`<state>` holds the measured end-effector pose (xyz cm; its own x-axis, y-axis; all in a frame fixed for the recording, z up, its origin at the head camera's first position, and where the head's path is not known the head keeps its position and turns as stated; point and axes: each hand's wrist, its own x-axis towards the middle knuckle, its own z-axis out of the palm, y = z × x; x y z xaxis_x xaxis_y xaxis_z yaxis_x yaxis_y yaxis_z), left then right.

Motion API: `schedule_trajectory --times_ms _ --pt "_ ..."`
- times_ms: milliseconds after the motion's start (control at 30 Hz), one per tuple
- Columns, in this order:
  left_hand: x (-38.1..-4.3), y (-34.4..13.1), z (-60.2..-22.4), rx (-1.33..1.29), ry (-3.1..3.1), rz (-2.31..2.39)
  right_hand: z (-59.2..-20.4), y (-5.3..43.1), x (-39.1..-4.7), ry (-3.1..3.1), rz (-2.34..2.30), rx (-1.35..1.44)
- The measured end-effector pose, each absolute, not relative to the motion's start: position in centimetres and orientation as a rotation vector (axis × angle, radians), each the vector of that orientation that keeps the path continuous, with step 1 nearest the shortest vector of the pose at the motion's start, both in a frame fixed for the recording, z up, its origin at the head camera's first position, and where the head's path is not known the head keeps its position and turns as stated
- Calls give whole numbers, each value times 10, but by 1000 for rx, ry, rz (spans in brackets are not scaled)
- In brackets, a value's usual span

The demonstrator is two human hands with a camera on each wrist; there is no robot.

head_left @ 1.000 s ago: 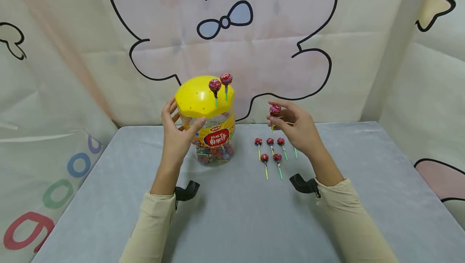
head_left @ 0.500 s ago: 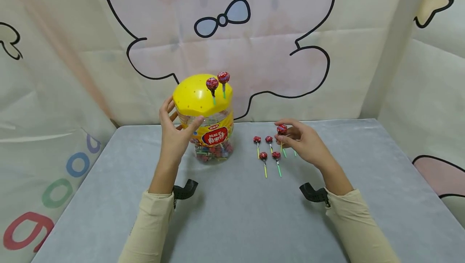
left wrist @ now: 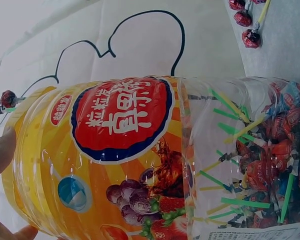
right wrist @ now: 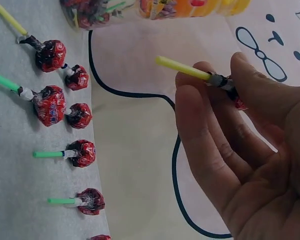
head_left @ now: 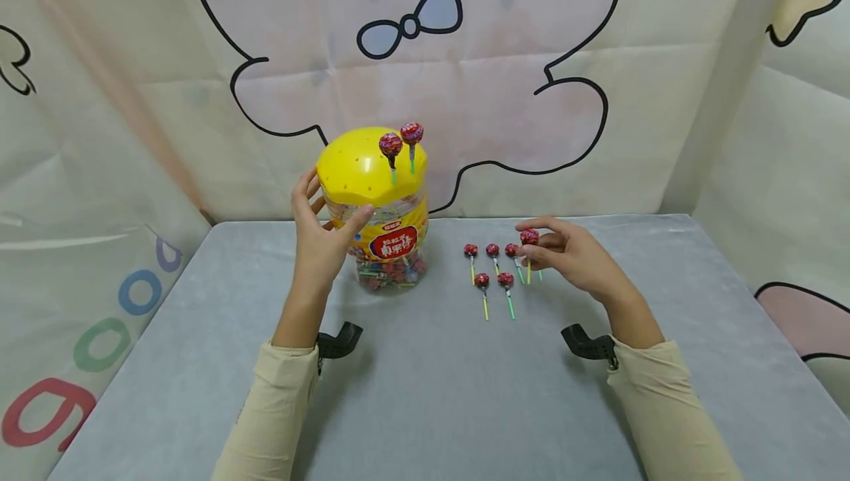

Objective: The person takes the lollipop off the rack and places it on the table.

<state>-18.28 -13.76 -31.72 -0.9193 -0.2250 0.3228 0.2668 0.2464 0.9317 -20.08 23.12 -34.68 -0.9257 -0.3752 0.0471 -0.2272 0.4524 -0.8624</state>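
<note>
My left hand (head_left: 319, 245) grips a clear plastic candy jar (head_left: 396, 245) by its left side, just under the yellow domed lid (head_left: 358, 164). Two red-wrapped lollipops (head_left: 390, 145) stand upright in holes of that lid. Inside the jar lie many more wrapped lollipops (left wrist: 270, 165) with green and yellow sticks. A single lollipop (head_left: 529, 237) is pinched between the thumb and fingers of my right hand (head_left: 574, 252), its yellow stick (right wrist: 182, 67) pointing down. Below and left of this hand, several lollipops (head_left: 506, 279) lie in two rows; the hand partly hides one green-sticked lollipop.
A grey cloth-covered table (head_left: 425, 392) bears the jar and the lollipops. Behind its far edge hangs a pale curtain (head_left: 478, 112) with cartoon outlines, and similar curtains close off both sides. A black wrist mount (head_left: 339, 341) sits on each forearm.
My right hand has lowered and moved right with the lollipop, from above the rows to the right end of the back row. The left hand keeps its hold on the jar.
</note>
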Motion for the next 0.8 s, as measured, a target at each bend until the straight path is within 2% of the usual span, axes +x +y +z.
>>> schedule_trajectory --times_ms 800 --pt "-184 -136 -319 -46 -2130 -1682 -354 244 -210 2511 -1288 -535"
